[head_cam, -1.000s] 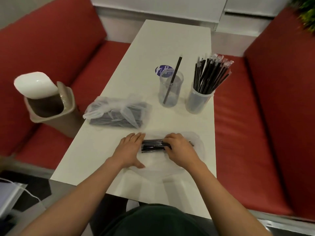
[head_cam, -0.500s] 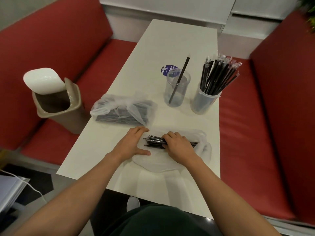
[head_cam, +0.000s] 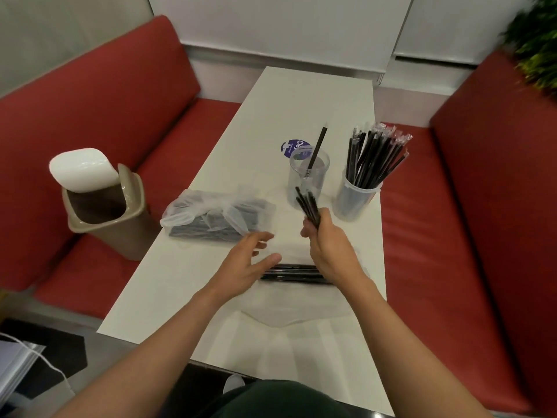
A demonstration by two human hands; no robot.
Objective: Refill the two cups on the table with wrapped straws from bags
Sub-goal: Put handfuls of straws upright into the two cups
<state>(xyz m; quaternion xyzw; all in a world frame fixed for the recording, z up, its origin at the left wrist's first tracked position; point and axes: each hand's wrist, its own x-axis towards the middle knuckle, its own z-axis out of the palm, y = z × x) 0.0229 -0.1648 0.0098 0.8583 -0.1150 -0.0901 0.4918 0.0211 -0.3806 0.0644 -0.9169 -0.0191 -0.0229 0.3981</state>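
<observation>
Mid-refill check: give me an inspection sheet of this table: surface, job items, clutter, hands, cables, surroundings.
Surface: white table, flat and unmarked where visible.
Job's things: near-empty cup holds one straw; full cup holds a bunch; tied bag lies unopened; opened bag has loose straws lying on it.
Clutter: purple sticker behind the near-empty cup.
Hands: right hand grips a bundle of straws; left hand open beside the loose straws.
Cables: white cable on the floor, lower left.
Surroundings: red benches on both sides; bin on the left bench; plant upper right.
</observation>
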